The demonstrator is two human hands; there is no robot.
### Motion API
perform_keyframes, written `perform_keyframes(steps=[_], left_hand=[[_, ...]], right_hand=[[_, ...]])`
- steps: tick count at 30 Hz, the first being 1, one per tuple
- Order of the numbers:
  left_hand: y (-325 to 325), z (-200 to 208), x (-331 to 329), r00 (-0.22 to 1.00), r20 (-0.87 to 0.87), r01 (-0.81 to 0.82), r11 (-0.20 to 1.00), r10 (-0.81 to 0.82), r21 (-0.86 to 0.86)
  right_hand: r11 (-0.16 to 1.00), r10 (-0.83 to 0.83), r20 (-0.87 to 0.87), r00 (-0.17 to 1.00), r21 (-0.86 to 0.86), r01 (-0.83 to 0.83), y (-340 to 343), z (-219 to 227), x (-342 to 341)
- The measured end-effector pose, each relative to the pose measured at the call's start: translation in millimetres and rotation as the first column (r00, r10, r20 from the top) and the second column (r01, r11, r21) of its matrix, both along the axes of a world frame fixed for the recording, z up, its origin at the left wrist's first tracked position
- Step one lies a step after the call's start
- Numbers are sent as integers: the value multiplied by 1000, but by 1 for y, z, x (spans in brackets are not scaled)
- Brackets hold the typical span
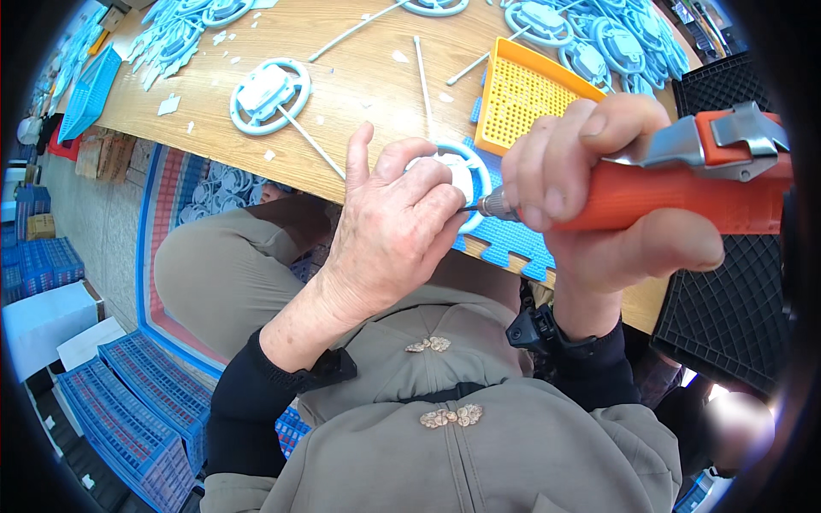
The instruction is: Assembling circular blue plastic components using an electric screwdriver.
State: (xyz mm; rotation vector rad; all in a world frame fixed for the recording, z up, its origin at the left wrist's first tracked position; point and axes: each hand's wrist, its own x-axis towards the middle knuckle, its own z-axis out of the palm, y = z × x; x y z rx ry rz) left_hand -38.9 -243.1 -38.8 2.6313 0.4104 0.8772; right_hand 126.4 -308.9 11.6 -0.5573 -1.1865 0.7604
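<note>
My right hand (569, 167) grips an orange electric screwdriver (676, 201), its body pointing left with a metal lever on top. The driver's thin bit reaches a light-blue ring-shaped part with a white centre (481, 175), which lies partly over a blue foam mat (517, 244) at the table edge. Curled over the near left side of that part is my left hand (398, 218), its thumb and forefinger close to the bit; the fingertips are partly hidden. Whether a screw sits at the tip is too small to tell.
A yellow perforated basket (534, 56) stands just beyond the part. Another light-blue ring part with a rod (269, 90) lies at left on the wooden table (342, 94). Piles of light-blue parts (611, 43) cover the far side. Black crates (727, 316) stand at right, blue crates (141, 406) lower left.
</note>
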Motion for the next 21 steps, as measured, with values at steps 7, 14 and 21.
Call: perform_keyframes(steps=[7, 14, 21], left_hand=[[-1, -2, -5, 1000, -13, -10, 999, 9, -53], [-1, -7, -6, 999, 53, 3, 995, 3, -104], [0, -13, -9, 977, 210, 121, 891, -30, -438]], right_hand=[[998, -14, -22, 1000, -54, 13, -3, 3, 1], [1000, -18, -24, 1000, -26, 17, -6, 3, -3], [985, 145, 44, 988, 84, -148, -2, 8, 11]])
